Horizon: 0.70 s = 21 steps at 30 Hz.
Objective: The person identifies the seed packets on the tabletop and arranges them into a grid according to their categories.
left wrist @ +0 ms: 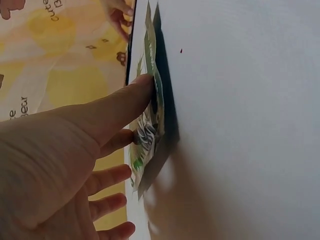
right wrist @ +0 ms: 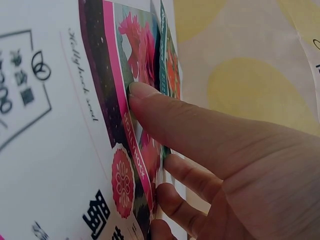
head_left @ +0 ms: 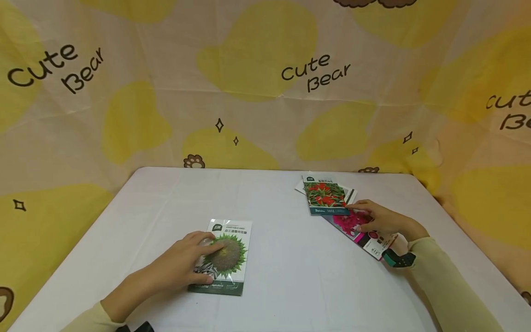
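Observation:
My left hand [head_left: 182,258] lies over a sunflower seed packet [head_left: 232,275] on the near part of the table. Its index fingertip touches the printed flower head. In the left wrist view, the thumb [left wrist: 132,97] touches the packet [left wrist: 150,117] near its edge, with the other fingers spread. At the right, my right hand [head_left: 383,219] rests on a pink hollyhock seed packet [head_left: 348,223]. The right wrist view has the thumb [right wrist: 165,112] laid across that packet's picture, the other fingers loosely bent along its side. The index fingertip is by the corner of a red-flower seed packet [head_left: 325,196].
Partly covered by the red-flower packet, another pale packet [head_left: 351,193] shows its edges. All lie on a white-covered table [head_left: 166,207]. Behind it hangs a yellow patterned cloth [head_left: 257,60] with "Cute Bear" lettering. A dark band [head_left: 398,258] is on the right wrist.

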Motion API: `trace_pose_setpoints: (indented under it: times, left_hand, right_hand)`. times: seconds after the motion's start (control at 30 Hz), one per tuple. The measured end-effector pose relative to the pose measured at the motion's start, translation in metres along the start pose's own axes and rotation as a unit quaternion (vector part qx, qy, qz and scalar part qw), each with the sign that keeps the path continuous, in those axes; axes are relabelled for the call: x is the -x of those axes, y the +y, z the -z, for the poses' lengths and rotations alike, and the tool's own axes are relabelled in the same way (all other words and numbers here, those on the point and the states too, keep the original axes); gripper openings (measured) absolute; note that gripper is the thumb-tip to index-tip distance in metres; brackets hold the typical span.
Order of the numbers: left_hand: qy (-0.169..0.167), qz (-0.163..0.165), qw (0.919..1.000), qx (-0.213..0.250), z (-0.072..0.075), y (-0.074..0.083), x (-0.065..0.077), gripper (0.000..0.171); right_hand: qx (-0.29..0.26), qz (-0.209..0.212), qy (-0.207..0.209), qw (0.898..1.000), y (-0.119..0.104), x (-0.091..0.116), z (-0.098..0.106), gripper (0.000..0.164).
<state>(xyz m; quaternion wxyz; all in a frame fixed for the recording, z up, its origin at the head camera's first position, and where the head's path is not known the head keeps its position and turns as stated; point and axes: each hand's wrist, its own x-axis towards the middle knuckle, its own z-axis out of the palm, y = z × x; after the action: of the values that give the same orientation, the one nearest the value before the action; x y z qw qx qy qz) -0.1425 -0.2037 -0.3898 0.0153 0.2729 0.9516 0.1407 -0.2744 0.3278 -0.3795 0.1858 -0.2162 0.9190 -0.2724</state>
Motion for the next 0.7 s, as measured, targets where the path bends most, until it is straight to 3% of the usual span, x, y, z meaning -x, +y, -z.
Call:
trace_pose_setpoints:
  times: [0.2, 0.7]
  left_hand:
    - [0.008, 0.001, 0.9999, -0.010, 0.006, -0.008, 0.007, 0.076]
    - [0.025, 0.012, 0.9995, 0.013, 0.009, -0.023, 0.025, 0.080]
  right_hand:
    - [0.002, 0.003, 0.001, 1.000, 0.001, -0.001, 0.000, 0.070]
    - [0.003, 0.003, 0.004, 1.000, 0.003, 0.000, -0.001, 0.070]
